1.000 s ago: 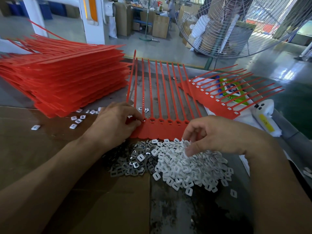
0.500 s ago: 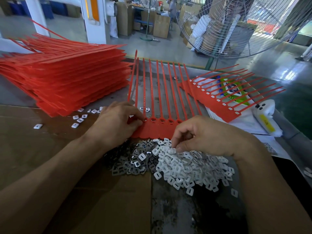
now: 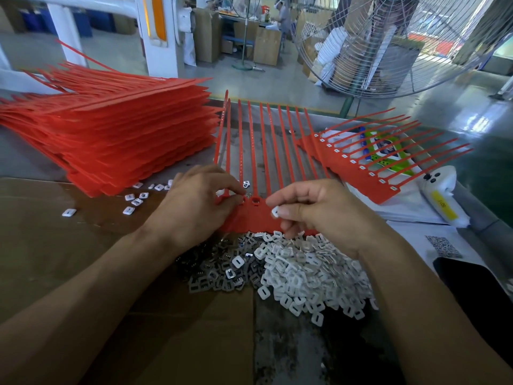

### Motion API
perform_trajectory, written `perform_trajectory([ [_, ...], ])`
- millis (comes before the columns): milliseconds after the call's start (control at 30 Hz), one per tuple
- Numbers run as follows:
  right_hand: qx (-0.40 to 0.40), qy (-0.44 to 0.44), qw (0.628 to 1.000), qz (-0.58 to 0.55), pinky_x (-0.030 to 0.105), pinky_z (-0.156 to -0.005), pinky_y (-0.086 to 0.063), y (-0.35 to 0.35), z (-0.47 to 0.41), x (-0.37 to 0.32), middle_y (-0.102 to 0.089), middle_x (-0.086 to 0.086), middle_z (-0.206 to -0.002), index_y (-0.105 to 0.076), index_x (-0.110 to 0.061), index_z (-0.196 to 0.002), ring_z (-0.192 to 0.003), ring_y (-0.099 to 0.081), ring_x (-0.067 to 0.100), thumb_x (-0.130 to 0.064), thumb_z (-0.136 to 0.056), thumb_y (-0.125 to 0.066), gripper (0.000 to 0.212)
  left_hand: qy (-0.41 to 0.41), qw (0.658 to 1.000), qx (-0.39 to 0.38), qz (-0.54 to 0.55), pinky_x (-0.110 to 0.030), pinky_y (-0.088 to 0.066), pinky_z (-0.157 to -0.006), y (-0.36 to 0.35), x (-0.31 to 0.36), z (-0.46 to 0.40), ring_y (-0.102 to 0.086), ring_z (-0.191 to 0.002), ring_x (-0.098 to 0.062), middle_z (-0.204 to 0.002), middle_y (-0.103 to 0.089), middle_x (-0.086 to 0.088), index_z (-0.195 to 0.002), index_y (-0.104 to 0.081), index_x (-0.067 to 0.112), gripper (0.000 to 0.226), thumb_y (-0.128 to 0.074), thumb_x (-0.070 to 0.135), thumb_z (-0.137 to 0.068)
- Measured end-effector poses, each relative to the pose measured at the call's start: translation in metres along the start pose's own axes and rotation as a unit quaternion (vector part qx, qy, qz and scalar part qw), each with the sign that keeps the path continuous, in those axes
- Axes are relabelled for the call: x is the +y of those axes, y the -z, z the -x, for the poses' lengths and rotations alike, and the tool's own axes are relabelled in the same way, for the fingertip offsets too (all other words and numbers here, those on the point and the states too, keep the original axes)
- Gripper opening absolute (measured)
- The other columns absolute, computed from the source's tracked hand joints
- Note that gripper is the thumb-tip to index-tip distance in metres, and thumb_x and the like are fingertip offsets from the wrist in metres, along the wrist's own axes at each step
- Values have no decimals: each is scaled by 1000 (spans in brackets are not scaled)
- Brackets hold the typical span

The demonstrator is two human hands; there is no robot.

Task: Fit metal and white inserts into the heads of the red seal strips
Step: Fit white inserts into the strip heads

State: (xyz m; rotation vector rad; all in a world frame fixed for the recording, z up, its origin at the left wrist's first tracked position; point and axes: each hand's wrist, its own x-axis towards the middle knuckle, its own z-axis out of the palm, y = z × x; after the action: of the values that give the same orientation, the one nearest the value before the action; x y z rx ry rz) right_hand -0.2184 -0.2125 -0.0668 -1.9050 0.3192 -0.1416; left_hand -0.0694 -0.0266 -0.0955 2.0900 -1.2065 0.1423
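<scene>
You're facing a workshop: glossy grey-green floor (image 3: 455,107) with glare on the right, big wire fan (image 3: 394,45) ahead right, white post (image 3: 155,34) with an orange strip ahead left. Cardboard boxes (image 3: 266,45) and a person (image 3: 283,15) at a bench further back.

No text can be read; the QR code (image 3: 443,246) label stays blurred.

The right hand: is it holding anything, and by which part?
Yes. The right hand pinches one white insert by its edges, between thumb and forefinger, above the red seal strip.
</scene>
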Motion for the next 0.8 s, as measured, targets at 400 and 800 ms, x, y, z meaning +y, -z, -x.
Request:
perform_trajectory([
  [400, 89, 17, 987, -134, 23, -59, -56, -32, -12, 5, -77, 8, -80, -75, -13, -102, -69, -73, 18, -6, -92, -73, 13, -105, 993, 37, 44, -28, -47, -87, -2, 13, 4, -63, -90, -5, -96, -64, 16, -100, -70, 27, 21, -78, 38, -84],
  [800, 90, 38, 989, -109, 27, -66, -57, -33, -14, 5, -77, 6, -85, -76, -18, -102, -73, -73, 20, -2, -93, -69, 19, -128, 991, 42, -1, -33, -43, -92, 2, 11, 3, -59, -88, -3, -97, -62, 18, -101, -69, 30, 17, -71, 38, -87],
])
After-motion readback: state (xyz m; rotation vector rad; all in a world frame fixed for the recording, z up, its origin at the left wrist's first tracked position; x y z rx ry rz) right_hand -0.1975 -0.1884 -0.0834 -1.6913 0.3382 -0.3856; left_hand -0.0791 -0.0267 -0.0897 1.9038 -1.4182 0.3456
